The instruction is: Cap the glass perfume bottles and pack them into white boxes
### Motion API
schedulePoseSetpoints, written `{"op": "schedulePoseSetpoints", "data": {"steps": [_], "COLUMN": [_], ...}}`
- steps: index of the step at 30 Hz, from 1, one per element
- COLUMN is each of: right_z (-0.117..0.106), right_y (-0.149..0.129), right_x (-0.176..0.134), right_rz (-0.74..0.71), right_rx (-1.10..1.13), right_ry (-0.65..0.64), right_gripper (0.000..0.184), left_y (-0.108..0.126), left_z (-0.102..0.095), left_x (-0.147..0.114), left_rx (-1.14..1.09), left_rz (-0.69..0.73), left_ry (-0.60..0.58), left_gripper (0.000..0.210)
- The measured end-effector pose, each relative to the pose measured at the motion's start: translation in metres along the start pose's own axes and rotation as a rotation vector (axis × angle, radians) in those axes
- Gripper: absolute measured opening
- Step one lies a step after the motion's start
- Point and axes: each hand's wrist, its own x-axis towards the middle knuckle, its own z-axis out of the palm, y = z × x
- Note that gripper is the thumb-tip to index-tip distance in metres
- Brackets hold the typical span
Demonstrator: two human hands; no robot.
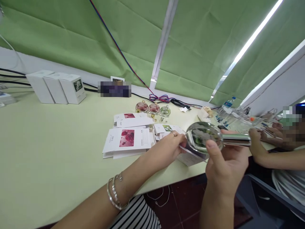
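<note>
Bottle [199,135]: right of centre in the frame, held up near the front edge of the table [59,143], lying sideways with its silver cap [235,139] pointing to the right.
Right hand [226,168]: grasping the bottle, thumb on the near face beside the neck end, fingers behind and mostly hidden.
Left hand [166,149]: pinching the edge of a white box [190,158] just below the bottle; whether its fingertips also touch the glass, I cannot tell.
Weight: probably heavy for its size — the clear wall looks thick; how much liquid it holds, if any, cannot be made out.
Surface: smooth and glossy, so likely slippery in a loose or damp hold, and quick to show smears.
Strength: stiff, with no give; a knock against a hard edge could chip or crack it.
Best hold: thumb and fingers across the broad faces, close to the neck; the cap looks a poor handle — it might slide off under the load.
Box: seems thin, light card that would crease under a hard squeeze; an edge pinch suits it.
Other bottles [154,108]: three in a row, near the centre, above the cartons [127,143].
</note>
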Motion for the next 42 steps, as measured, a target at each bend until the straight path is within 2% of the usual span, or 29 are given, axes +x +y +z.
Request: {"op": "schedulePoseSetpoints", "data": {"steps": [5,6,9,11,14,17,20,22,24,27,30,33,36,42], "right_z": [-0.002,-0.001,0.009,0.020,0.036,0.046,0.046,0.042,0.038,0.034,0.030,0.025,0.023,0.031], "right_y": [-0.003,-0.005,-0.018,-0.026,-0.031,-0.027,-0.018,-0.012,-0.010,-0.011,-0.013,-0.013,-0.014,-0.015], "right_x": [-0.008,-0.012,-0.024,-0.033,-0.037,-0.036,-0.035,-0.036,-0.037,-0.040,-0.045,-0.050,-0.051,-0.045], "right_rz": [0.042,0.053,0.132,0.173,0.135,0.062,0.037,-0.022,-0.113,-0.194,-0.221,-0.175,-0.159,-0.307], "right_rx": [0.093,0.106,0.126,0.162,0.213,0.208,0.190,0.180,0.181,0.161,0.118,0.077,0.064,0.039], "right_ry": [-0.233,-0.303,-0.530,-0.655,-0.809,-0.906,-0.901,-0.903,-0.927,-0.943,-0.974,-0.969,-0.981,-1.093], "right_gripper": [0.027,0.026,0.026,0.030,0.035,0.035,0.060,0.069,0.063,0.055,0.052,0.059,0.060,0.057], "left_y": [0.012,0.013,0.011,0.008,0.003,0.000,0.001,0.002,0.002,0.002,0.002,0.004,0.005,0.005], "left_z": [-0.015,-0.017,-0.024,-0.031,-0.044,-0.052,-0.049,-0.044,-0.040,-0.038,-0.039,-0.041,-0.043,-0.042], "left_x": [-0.055,-0.070,-0.114,-0.139,-0.163,-0.167,-0.161,-0.157,-0.154,-0.153,-0.152,-0.151,-0.148,-0.148], "left_rx": [-0.043,-0.037,0.069,0.146,0.178,0.219,0.210,0.212,0.246,0.266,0.308,0.366,0.384,0.358], "left_rz": [0.017,0.001,-0.087,-0.145,-0.187,-0.149,-0.130,-0.141,-0.142,-0.127,-0.131,-0.140,-0.121,-0.108], "left_ry": [0.073,0.112,0.342,0.452,0.463,0.426,0.517,0.536,0.499,0.491,0.486,0.456,0.477,0.473], "left_gripper": [0.015,0.017,0.021,0.018,0.009,0.010,0.015,0.027,0.045,0.056,0.053,0.048,0.046,0.046]}}
